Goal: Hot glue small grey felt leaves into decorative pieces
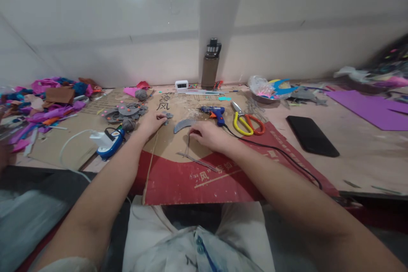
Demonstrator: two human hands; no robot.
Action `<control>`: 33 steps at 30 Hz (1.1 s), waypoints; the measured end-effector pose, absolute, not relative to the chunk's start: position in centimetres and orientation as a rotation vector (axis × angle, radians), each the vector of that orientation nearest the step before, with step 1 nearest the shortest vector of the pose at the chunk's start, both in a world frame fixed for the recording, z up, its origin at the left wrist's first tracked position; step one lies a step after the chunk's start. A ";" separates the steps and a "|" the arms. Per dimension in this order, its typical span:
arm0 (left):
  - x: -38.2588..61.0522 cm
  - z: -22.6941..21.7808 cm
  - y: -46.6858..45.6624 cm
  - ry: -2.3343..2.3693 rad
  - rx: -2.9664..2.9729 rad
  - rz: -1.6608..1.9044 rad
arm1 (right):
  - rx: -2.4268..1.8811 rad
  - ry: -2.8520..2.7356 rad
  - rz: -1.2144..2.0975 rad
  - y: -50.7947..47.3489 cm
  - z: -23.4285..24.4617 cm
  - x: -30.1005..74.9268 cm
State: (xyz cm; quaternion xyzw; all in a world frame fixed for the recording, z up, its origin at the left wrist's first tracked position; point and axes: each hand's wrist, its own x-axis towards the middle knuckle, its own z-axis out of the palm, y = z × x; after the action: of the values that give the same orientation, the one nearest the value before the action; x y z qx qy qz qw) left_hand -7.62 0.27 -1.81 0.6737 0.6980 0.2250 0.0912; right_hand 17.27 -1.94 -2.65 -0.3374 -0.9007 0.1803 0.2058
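My left hand (153, 122) is closed at the fingertips on the edge of a small grey felt piece (167, 115) lying on the cardboard. Thumb and fingers of my right hand (208, 134) pinch a thin grey strip (188, 143), which hangs down toward more grey strips (202, 162) on the red part of the cardboard. Between the hands lies a grey felt crescent (183, 126). A blue glue gun (216, 114) rests just beyond my right hand, its black cord running right. Scissors (244, 124) with one yellow and one red handle lie beside it.
Grey felt pieces (126, 112) are heaped at left, near a blue power strip (111, 146) with a white plug. Coloured scraps (54, 97) fill the far left. A bottle (210, 66) stands by the wall. At right are a bowl (267, 97), a black phone (312, 136) and purple sheets (366, 108).
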 end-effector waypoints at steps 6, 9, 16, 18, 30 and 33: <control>-8.0 -1.7 0.5 2.073 1.950 0.889 | -0.914 -2.471 0.451 -1.8 -3.2 17.2; -7.7 -1.2 0.2 1.853 1.771 1.086 | -0.879 -2.455 0.437 -1.7 -3.2 17.1; -5.9 -0.9 -1.1 1.394 1.546 0.884 | -0.810 -2.414 0.461 -1.5 -3.2 17.3; -5.8 -1.1 -1.3 1.405 1.568 0.807 | -0.812 -2.417 0.468 -1.4 -3.4 17.3; -5.8 -0.3 -2.3 1.371 1.717 0.297 | -0.861 -2.459 0.481 -1.7 -3.1 17.5; -5.9 0.0 -2.4 1.383 1.755 0.274 | -0.882 -2.466 0.493 -1.8 -3.0 17.4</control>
State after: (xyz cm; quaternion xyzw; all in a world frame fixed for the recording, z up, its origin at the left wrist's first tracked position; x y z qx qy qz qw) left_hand -5.94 -2.41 -0.03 0.7036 0.5544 0.1100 0.4306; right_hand 17.41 -1.76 -3.04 -0.3218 -0.8991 0.1797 0.2362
